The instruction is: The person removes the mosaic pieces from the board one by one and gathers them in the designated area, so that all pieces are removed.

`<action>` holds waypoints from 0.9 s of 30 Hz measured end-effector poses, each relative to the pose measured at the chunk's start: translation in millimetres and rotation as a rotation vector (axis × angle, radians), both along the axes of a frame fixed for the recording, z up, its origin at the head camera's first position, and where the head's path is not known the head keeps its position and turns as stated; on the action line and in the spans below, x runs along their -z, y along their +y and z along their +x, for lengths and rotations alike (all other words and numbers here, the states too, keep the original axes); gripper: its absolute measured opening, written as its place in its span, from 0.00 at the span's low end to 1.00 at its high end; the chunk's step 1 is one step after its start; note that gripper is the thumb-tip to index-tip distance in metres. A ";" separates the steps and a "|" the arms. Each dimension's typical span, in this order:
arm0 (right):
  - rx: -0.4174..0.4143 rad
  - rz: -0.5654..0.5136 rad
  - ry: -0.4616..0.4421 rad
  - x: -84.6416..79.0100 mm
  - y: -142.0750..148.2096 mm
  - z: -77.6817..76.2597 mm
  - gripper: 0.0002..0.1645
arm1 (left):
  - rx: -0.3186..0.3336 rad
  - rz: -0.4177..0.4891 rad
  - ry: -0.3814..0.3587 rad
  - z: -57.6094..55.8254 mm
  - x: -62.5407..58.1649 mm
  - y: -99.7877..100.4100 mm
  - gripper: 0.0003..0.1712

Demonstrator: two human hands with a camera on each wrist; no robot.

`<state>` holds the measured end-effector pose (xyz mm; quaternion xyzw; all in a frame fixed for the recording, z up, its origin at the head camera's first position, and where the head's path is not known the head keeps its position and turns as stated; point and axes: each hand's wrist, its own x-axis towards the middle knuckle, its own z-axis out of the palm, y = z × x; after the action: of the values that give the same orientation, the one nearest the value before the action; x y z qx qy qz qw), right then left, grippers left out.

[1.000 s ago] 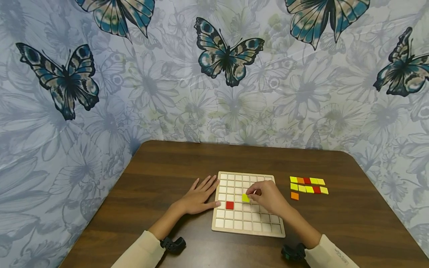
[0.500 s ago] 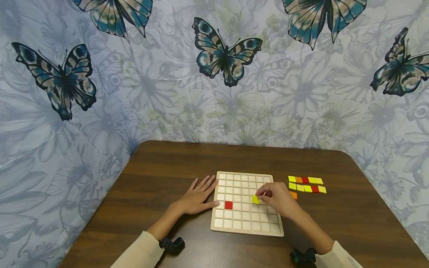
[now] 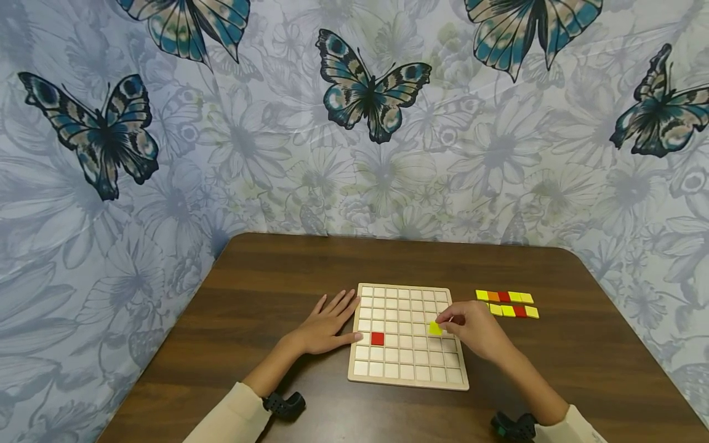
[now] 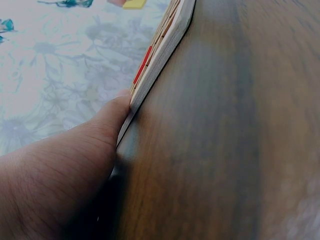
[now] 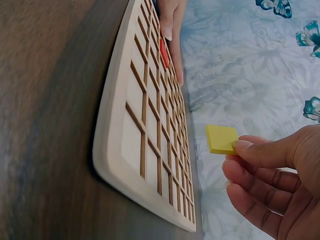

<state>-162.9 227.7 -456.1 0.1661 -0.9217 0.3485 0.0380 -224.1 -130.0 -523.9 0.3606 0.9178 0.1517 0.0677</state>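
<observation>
My right hand [image 3: 479, 329] pinches a yellow square tile [image 5: 221, 139] between thumb and forefinger. In the right wrist view the tile hangs above the wooden grid board [image 5: 115, 130], its other fingers loosely curled below. My left hand [image 3: 324, 329] lies flat with fingers spread at the board's left side, its thumb and a fingertip at the rim. One red tile [image 3: 378, 338] sits in a cell near the board's left side. The left wrist view shows my thumb [image 4: 112, 112] against the board's edge [image 4: 165, 55].
Right of the board lie two rows of yellow, orange and red tiles [image 3: 508, 311], partly hidden behind my right hand. The brown wooden table [image 3: 288, 264] reaches back to a butterfly-patterned cloth [image 3: 388, 184].
My right hand has moved to the right over the board with the yellow tile. It now hides the single orange tile beside the rows. The left hand has stayed in place.
</observation>
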 end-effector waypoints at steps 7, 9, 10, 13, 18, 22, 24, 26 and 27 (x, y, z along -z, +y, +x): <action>0.019 0.001 0.006 0.3 13.8 1.2 0.09 | -0.002 0.007 -0.005 0.2 0.2 0.1 0.50; 0.023 -0.005 0.013 0.5 18.4 1.2 0.09 | -0.002 0.013 -0.008 -0.7 1.6 -0.1 0.50; 0.026 -0.010 0.012 0.3 20.6 1.5 0.09 | -0.001 0.017 -0.008 -1.4 2.7 -0.2 0.50; 0.039 -0.031 0.003 -0.5 27.4 2.2 0.09 | 0.000 0.028 -0.006 -3.2 6.0 -0.6 0.50; 0.059 -0.044 -0.007 -3.3 36.6 4.3 0.08 | -0.007 0.032 -0.011 -3.9 8.2 -1.7 0.51; 0.084 -0.032 0.008 -6.4 43.5 5.8 0.08 | -0.009 0.029 -0.011 -4.3 9.5 -1.9 0.51; 0.098 -0.027 0.015 -7.8 46.8 6.0 0.07 | -0.007 0.029 -0.006 -4.2 10.1 -1.6 0.51; 0.112 -0.021 0.023 -8.8 49.9 6.4 0.07 | -0.005 0.027 -0.004 -3.9 10.0 -1.2 0.51; 0.119 -0.018 0.027 -9.1 51.5 6.5 0.07 | -0.004 0.029 -0.004 -3.8 10.1 -1.1 0.51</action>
<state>-156.4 279.2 -447.0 0.1152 -0.9262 0.3516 0.0727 -227.9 -131.0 -533.9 0.3594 0.9161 0.1657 0.0639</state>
